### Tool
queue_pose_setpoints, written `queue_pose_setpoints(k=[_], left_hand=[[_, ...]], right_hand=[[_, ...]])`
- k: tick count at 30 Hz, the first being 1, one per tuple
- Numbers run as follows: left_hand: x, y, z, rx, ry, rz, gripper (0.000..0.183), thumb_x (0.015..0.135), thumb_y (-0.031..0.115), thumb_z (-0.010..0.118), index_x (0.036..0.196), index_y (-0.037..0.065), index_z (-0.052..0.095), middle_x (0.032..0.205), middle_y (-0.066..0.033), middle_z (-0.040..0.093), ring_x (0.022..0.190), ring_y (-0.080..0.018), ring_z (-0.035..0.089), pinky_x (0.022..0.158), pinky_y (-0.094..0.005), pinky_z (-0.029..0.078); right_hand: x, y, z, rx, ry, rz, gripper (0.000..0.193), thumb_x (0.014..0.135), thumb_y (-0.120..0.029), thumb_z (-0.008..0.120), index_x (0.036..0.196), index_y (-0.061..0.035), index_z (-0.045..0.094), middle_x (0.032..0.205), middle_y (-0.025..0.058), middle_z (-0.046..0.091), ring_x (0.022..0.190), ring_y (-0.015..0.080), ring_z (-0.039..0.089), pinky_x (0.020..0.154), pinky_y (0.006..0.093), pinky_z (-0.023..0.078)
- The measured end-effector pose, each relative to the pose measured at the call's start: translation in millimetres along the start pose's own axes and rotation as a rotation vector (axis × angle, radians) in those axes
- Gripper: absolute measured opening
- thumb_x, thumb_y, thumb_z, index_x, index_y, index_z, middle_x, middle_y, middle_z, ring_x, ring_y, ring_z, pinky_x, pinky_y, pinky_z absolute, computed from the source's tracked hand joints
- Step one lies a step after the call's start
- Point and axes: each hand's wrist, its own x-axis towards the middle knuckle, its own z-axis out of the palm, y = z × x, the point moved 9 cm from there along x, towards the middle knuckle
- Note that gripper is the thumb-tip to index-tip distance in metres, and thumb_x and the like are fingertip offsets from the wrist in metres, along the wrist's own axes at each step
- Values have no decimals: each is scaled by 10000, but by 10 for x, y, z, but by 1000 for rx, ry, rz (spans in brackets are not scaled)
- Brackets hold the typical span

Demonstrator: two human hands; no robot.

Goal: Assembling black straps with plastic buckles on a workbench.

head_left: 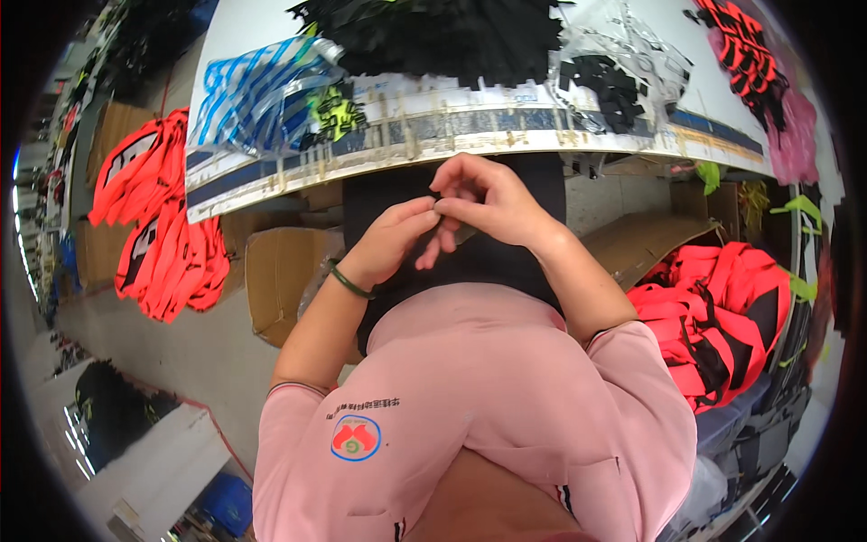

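Note:
My left hand [405, 233] and my right hand [490, 200] meet over my lap, just in front of the table's near edge. Their thumbs and fingertips press together in a pinch. Whatever lies between the fingertips is too small or hidden to make out. A dark green bangle [349, 279] circles my left wrist. Beyond my hands, a heap of black fabric pieces [442, 41] covers the far middle of the white table [506, 135]. Black cloth [456, 257] lies over my lap beneath both hands.
Blue-striped plastic bags [257, 95] and yellow-green pieces [336, 113] lie at the table's left, a clear bag with black pieces [605, 90] at its right. Bright coral bundles [149, 172] hang left; more coral items [713, 312] pile at right. A cardboard box [271, 280] stands below.

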Motion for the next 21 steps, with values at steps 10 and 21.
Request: queue_pose_setpoints(k=[10, 21], left_hand=[[-17, -9, -381, 265, 258, 44, 229, 916, 192, 481, 880, 4, 608, 641, -5, 527, 543, -66, 452, 492, -193, 364], [37, -148, -284, 269, 229, -7, 215, 929, 182, 467, 892, 26, 610, 639, 12, 540, 487, -31, 413, 464, -168, 334]], right_hand=[[-634, -463, -2692, -1259, 1037, 72, 128, 781, -148, 633, 882, -69, 631, 857, 129, 631, 812, 311, 617, 693, 385, 479], [-391, -198, -2970, -1645, 870, 355, 193, 749, -137, 618, 942, -123, 617, 968, 129, 577, 833, 335, 623, 682, 443, 500]])
